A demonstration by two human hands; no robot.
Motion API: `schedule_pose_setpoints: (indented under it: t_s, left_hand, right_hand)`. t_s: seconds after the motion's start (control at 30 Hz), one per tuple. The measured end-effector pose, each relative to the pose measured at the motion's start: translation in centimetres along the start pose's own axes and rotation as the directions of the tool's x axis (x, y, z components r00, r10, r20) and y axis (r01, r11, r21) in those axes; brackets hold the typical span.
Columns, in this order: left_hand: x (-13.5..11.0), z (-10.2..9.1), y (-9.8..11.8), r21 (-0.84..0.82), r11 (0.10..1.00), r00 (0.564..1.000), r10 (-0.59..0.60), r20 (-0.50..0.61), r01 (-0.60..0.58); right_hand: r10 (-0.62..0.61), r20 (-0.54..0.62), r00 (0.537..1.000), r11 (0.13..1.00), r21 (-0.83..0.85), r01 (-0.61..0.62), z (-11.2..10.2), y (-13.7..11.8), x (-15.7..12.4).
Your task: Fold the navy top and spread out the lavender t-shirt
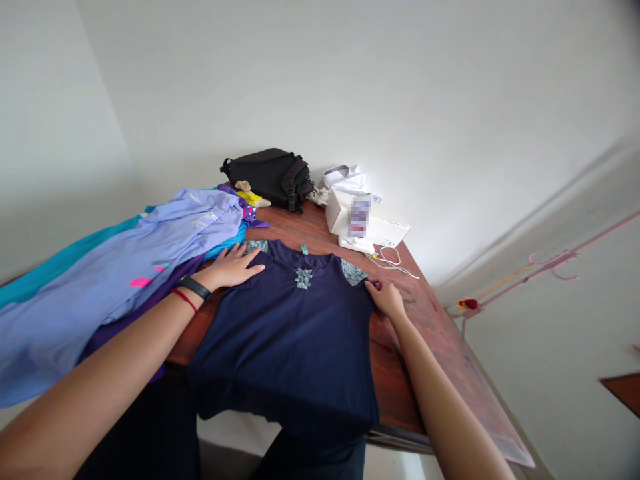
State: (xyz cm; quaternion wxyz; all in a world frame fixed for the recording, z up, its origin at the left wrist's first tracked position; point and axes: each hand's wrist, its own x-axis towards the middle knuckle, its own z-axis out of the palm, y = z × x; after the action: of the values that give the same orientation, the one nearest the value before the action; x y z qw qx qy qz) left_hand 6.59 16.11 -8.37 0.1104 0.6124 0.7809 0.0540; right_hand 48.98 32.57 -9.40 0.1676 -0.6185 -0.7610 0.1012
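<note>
Left of the left hand, a periwinkle-blue shirt (165, 260) lies heaped over other teal and purple garments. The left hand (231, 267) rests open and flat, fingers spread and gripping nothing, on the shoulder of a navy T-shirt (295, 333), with a black wristband (194, 287) and a red cord (185, 300) on its wrist. The T-shirt lies spread out between both hands on a wooden table (400, 360), its hem hanging over the near edge. Well beyond the left hand sits a black backpack (267, 177). The right hand (385, 298) has its fingers curled at the shirt's far shoulder; whether they pinch the cloth, I cannot tell. Beyond it are a white box (385, 230) and a white cable (390, 261).
</note>
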Motion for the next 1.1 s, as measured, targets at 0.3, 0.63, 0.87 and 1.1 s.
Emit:
schedule_pose_setpoints:
  t_s: [0.3,0.63,0.87,1.1]
  left_hand:
    - [-0.3,-0.1,1.0,-0.032,0.970,0.928,0.221,-0.300,-0.241]
    - [0.1,1.2,1.8,0.000,0.940,0.924,0.335,-0.182,-0.341]
    - [-0.2,1.3,1.8,0.058,0.952,0.948,0.306,-0.088,-0.302]
    - [-0.4,1.0,1.9,0.077,0.947,0.945,0.317,-0.087,-0.311]
  right_hand:
    - [0.003,0.005,1.000,1.000,-0.005,-0.003,-0.1,-0.2,-0.2]
    - [-0.001,0.001,1.000,1.000,0.006,0.001,-0.2,-0.3,-0.3]
    - [0.005,-0.005,1.000,1.000,0.004,-0.005,-0.2,-0.4,-0.2]
    - [0.012,-0.022,1.000,0.999,0.030,-0.012,-0.2,-0.4,-0.2]
